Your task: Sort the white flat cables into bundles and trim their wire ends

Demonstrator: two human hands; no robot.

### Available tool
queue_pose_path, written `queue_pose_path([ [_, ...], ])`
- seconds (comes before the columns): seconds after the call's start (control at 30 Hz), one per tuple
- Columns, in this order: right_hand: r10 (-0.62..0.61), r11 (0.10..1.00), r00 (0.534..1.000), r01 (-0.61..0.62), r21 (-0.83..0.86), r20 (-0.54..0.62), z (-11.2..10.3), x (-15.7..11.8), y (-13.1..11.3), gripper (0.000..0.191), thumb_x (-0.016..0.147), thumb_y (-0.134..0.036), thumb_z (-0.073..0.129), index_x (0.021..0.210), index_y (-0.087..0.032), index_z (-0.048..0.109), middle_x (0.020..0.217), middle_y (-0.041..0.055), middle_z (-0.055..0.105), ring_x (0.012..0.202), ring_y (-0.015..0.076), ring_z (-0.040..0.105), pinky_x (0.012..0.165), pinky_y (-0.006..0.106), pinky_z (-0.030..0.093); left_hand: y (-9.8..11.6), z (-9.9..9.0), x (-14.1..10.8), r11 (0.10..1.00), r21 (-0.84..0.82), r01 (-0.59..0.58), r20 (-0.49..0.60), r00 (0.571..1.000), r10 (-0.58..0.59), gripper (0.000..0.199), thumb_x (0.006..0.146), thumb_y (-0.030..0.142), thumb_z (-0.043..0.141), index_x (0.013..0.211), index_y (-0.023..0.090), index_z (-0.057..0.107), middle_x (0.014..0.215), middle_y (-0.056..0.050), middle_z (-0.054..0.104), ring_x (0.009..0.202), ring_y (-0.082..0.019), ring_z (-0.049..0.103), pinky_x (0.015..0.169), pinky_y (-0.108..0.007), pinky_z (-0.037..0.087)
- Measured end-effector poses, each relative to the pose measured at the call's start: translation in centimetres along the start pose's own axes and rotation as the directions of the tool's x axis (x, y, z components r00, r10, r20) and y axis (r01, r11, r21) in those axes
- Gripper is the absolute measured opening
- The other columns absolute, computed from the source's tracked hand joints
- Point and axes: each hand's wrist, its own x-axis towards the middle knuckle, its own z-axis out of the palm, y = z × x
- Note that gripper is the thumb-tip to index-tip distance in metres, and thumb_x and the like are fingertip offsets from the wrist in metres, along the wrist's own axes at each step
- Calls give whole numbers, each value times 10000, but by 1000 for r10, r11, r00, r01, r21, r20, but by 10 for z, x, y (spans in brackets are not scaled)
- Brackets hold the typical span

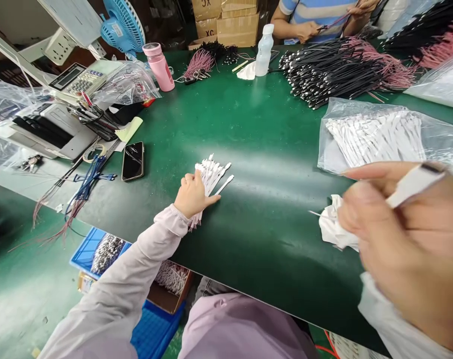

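A bundle of white cables [210, 183] lies on the green-surfaced tabletop [259, 124], held down by the left grip [192, 195], whose fingers are pressed together and folded over the bundle's middle, with the thumb lying along the surface. Moulded white plug ends fan out toward the far right, while the thin leads gather toward the near edge, so the bundle's long axis lies diagonally across the tabletop. The right grip [405, 239], close to the camera and slightly blurred, pinches a single white plug [413, 185] between thumb and fingers. The plug's long axis tilts upward to the right, dark tip leading. A crumpled white cloth [336, 224] is bunched beneath the hand, with a thin white lead end [316, 214] showing past it; whether the cloth is pinched as well cannot be told. Judged handling: light and limp along the leads, which are likely to slip and tangle if gathered loosely; stiffer at the plug bodies, which offer the firmest place to take hold. A clear plastic bag of similar white cables [372, 134] lies just beyond the right grip. Bundles of black cables with pink leads [334, 70] lie farther off, near a co-worker's hand [307, 31].
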Motion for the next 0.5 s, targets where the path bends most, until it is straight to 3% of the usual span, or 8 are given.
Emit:
queue_pose_path([
  [0.07, -28, 1000, 998, 28, -3, 62, 18, -8, 16, 146, 902, -337, 574, 1000, -237, 618, 682, -6, 519, 533, 112, 456, 500, 280, 358, 5, 1, -3, 999, 19, -44, -25, 999, 45, 766, 792, 386, 627, 1354, -38, 323, 1186, -281, 524, 1156, -375, 491, 932, -434, 427],
  [0.13, 33, 999, 980, -41, 35, 196, 34, -10, 35, 173, 916, -373, 544, 980, -225, 606, 646, -20, 498, 521, 109, 445, 493, 267, 360, 8, 2, -1, 998, 31, -52, -20, 998, 52, 582, 818, 229, 554, 1309, -36, 389, 1183, -278, 531, 1160, -361, 503, 964, -431, 408],
  [0.2, 114, 990, 962, -131, 52, 248, 38, -4, 41, 234, 928, -425, 513, 935, -214, 613, 588, -35, 434, 492, 99, 389, 464, 254, 321, 5, 0, 7, 1000, -22, 5, 21, 1000, -4, 438, 789, 119, 518, 1204, -19, 487, 1185, -283, 538, 1165, -362, 518, 986, -435, 396],
  [0.3, 188, 966, 949, -225, 126, 252, 22, 18, 17, 311, 917, -486, 513, 881, -201, 635, 538, -45, 352, 460, 85, 311, 417, 241, 233, -7, -9, 24, 983, -148, 105, 107, 990, -90, 329, 739, 102, 563, 1062, 36, 570, 1145, -264, 589, 1122, -375, 573, 949, -446, 432],
  [0.43, 226, 919, 866, -342, 196, 447, -1, 42, -15, 243, 834, -437, 643, 852, -195, 652, 516, -52, 350, 428, 63, 273, 385, 224, 183, -16, -33, 30, 936, -336, 107, 208, 978, -37, 195, 788, 186, 551, 963, 124, 611, 888, -114, 698, 855, -251, 692, 785, -327, 522],
  [0.5, 233, 914, 873, -348, 211, 429, 3, 40, -6, 230, 810, -419, 668, 873, -199, 641, 534, -50, 371, 444, 68, 304, 389, 216, 209, -12, -45, 21, 802, -580, 144, 242, 970, 1, 189, 837, 236, 517, 954, 133, 623, 781, -67, 694, 726, -189, 690, 688, -274, 530],
])
